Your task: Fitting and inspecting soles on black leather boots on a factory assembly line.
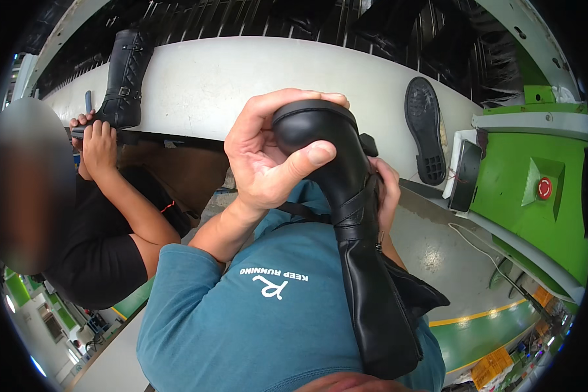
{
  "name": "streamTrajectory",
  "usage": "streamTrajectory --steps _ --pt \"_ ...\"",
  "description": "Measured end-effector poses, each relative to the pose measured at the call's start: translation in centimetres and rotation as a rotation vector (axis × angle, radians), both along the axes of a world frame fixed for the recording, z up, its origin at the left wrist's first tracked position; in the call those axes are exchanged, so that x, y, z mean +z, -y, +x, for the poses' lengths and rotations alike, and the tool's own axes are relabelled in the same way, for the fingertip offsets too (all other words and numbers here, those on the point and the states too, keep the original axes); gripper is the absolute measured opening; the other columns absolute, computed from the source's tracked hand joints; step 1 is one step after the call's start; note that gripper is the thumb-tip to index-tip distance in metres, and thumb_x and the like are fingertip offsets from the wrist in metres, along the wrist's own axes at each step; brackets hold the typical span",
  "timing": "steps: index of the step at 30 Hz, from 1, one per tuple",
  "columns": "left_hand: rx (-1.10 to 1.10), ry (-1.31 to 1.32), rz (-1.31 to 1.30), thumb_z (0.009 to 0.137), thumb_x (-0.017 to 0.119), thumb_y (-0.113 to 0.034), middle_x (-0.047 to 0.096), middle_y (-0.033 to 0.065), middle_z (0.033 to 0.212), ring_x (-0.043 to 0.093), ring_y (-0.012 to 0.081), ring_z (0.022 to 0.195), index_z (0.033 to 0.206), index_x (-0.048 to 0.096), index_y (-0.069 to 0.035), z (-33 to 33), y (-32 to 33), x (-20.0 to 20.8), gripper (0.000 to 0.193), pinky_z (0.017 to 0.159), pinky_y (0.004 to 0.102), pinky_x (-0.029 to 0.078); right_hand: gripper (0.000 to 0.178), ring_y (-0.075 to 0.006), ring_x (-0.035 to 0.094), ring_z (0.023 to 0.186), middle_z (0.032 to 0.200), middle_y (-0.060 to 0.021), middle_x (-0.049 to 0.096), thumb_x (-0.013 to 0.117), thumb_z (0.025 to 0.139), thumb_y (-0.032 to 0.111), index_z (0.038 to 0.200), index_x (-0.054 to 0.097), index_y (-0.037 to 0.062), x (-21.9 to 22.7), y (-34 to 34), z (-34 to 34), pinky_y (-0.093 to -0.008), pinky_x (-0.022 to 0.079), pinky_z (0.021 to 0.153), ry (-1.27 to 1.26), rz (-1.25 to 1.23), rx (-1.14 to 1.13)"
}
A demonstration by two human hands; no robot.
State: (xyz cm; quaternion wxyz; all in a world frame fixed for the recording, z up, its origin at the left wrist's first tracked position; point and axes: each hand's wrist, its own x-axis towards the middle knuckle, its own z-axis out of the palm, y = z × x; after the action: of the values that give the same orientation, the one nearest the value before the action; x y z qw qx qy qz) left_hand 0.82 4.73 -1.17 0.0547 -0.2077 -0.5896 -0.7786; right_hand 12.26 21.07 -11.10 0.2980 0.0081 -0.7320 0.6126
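I hold a tall black boot (375, 294) in front of my chest, its toe away from me and its shaft hanging toward my body. My left hand (261, 153) is closed around the toe, with the thumb on the upper and the fingers over the sole edge. On the boot's far right side, my right hand (388, 193) grips near the ankle and heel, partly hidden behind it. Straps cross the ankle. A black flap of the shaft sticks out to the right. A loose black sole (424, 130) lies on the white table to the right.
At left, a co-worker's hands (99, 144) hold a black laced, buckled boot (123, 78) on the white table (196, 81). Dark boots lie on the roller conveyor (242, 18) behind. A green machine (526, 176) with a red button and a black-screened device (466, 176) stand right.
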Motion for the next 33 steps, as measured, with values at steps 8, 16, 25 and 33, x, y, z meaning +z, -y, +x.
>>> streamTrajectory --steps 8,16,25,33 --pt "-0.261 0.157 -0.265 0.082 0.098 -0.004 0.072 0.0338 0.144 0.075 0.0381 0.129 0.143 0.060 0.008 -0.4 4.8 2.0 0.073 0.110 0.0475 0.063 0.047 -0.0349 0.070 0.126 0.144 -0.0260 0.066 0.080 0.094 -0.009 0.140 0.076 0.0001 3.4 -6.1 -1.9 -0.0407 0.059 0.110 -0.079 0.372 0.114" --pt "-0.195 -0.020 -0.312 0.081 0.097 -0.011 0.077 0.0310 0.137 0.077 0.0351 0.127 0.139 0.072 0.011 0.8 5.3 -0.4 0.067 0.110 0.0439 0.063 0.043 -0.0321 0.069 0.131 0.145 -0.0209 0.067 0.082 0.093 -0.002 0.136 0.081 0.0044 5.5 -8.5 -3.8 -0.0420 0.058 0.111 -0.092 0.613 0.214" --pt "-0.118 0.429 -0.154 0.091 0.087 -0.005 0.066 0.0275 0.156 0.067 0.0299 0.142 0.159 0.055 0.007 3.0 5.6 -4.9 0.076 0.120 0.0418 0.055 0.055 -0.0305 0.068 0.136 0.144 -0.0172 0.070 0.080 0.090 0.007 0.144 0.074 0.0026 7.9 -9.7 -8.3 -0.0380 0.050 0.118 0.249 0.566 0.508" --pt "-0.279 0.347 -0.226 0.085 0.088 0.004 0.068 0.0194 0.158 0.067 0.0319 0.144 0.156 0.064 0.002 3.4 9.4 -7.3 0.075 0.124 0.0464 0.053 0.054 -0.0131 0.069 0.108 0.123 -0.0054 0.075 0.095 0.095 0.026 0.132 0.069 -0.0031 4.8 -12.9 -10.1 -0.0298 0.057 0.095 0.670 0.088 0.590"
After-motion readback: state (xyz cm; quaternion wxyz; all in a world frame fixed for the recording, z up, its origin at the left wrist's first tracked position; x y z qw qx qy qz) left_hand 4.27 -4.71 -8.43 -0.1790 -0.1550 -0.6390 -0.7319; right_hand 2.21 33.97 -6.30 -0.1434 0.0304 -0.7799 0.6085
